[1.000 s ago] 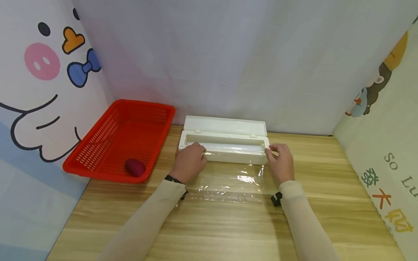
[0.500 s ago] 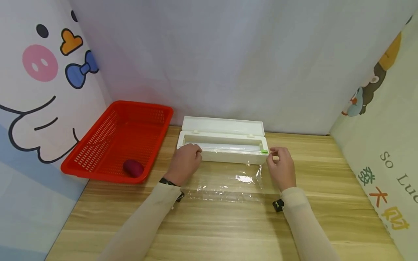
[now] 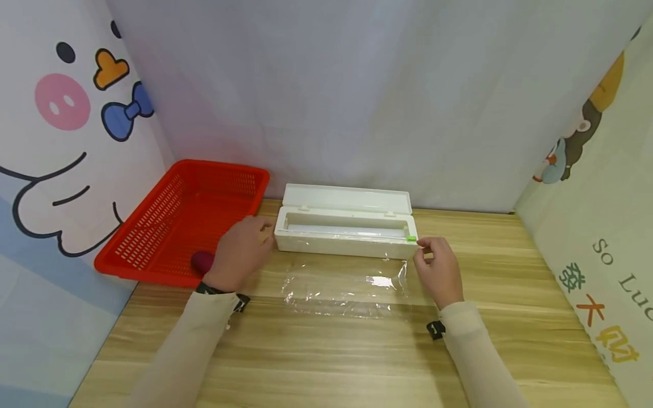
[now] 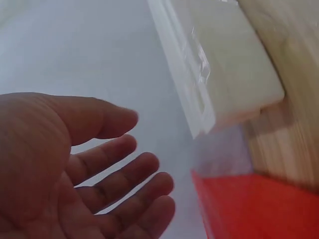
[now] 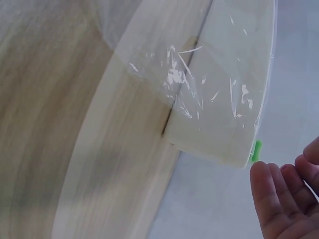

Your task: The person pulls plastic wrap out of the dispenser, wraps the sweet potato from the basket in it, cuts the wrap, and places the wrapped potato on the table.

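Note:
A white cling film dispenser (image 3: 347, 246) stands on the table with its lid (image 3: 347, 198) tipped back and a roll (image 3: 347, 231) inside. Clear cling film (image 3: 342, 289) hangs over its front and spreads on the wood. A small green slide cutter (image 3: 411, 238) sits at the right end of the front edge. My right hand (image 3: 440, 269) is beside that end, fingertips close to the cutter, fingers loosely bent in the right wrist view. My left hand (image 3: 242, 252) is off the dispenser's left end, over the basket's right side; in the left wrist view its fingers are spread around nothing.
A red plastic basket (image 3: 262, 192) stands at the left, holding a dark magenta rounded item (image 3: 202, 261) partly hidden by my left hand. A pale curtain (image 3: 331, 102) hangs right behind the dispenser. Printed walls rise on both sides of the wooden table (image 3: 326, 362).
My left hand has left the dispenser's left front edge and moved left toward the basket. My right hand has drawn slightly off the right end, baring the green cutter.

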The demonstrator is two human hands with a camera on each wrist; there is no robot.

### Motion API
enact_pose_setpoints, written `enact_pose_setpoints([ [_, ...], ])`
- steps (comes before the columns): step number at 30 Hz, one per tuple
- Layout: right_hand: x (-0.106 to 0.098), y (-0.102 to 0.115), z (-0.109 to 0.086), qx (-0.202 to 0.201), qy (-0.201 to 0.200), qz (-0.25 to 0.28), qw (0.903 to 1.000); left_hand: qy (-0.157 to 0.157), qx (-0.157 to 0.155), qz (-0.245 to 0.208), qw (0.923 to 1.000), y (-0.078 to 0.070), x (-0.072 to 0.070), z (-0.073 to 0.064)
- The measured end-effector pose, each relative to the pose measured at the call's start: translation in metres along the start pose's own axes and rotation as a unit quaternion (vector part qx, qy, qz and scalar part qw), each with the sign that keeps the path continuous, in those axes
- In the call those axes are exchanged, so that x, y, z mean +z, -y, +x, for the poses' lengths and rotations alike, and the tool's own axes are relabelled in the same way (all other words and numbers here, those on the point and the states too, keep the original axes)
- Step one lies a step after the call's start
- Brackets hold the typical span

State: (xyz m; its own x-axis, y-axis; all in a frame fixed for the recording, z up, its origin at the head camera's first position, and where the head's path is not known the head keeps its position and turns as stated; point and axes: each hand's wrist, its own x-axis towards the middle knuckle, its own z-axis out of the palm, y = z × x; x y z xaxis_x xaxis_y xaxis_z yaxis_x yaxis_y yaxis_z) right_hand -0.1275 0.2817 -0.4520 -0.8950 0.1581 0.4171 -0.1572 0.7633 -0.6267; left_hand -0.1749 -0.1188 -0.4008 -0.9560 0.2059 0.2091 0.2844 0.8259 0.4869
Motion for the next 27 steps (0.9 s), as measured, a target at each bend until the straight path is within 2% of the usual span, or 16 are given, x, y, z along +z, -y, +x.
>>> enact_pose_setpoints([
  [5, -0.002, -0.001, -0.002, 0.001, 0.002, -0.015, 0.9999, 0.04, -0.042, 0.016, 0.9982, 0.016, -0.026, -0.004],
  [10, -0.004, -0.004, -0.003, -0.005, -0.001, -0.016, 0.9999, 0.096, -0.073, 0.046, 0.9916, 0.039, -0.044, -0.004],
  [14, -0.004, -0.006, -0.004, -0.005, 0.004, -0.018, 0.9998, 0.166, -0.101, 0.051, 0.9797, 0.06, -0.057, -0.001],
  [18, -0.003, -0.01, -0.005, -0.001, 0.01, -0.024, 0.9997, 0.232, -0.125, 0.047, 0.9636, 0.08, -0.068, 0.004],
  [23, -0.004, -0.013, -0.006, 0.002, 0.017, -0.032, 0.9993, 0.271, -0.157, 0.041, 0.9489, 0.101, -0.076, 0.009],
  [27, -0.007, -0.013, -0.007, 0.004, 0.02, -0.035, 0.9992, 0.297, -0.171, 0.046, 0.9384, 0.111, -0.082, 0.014],
])
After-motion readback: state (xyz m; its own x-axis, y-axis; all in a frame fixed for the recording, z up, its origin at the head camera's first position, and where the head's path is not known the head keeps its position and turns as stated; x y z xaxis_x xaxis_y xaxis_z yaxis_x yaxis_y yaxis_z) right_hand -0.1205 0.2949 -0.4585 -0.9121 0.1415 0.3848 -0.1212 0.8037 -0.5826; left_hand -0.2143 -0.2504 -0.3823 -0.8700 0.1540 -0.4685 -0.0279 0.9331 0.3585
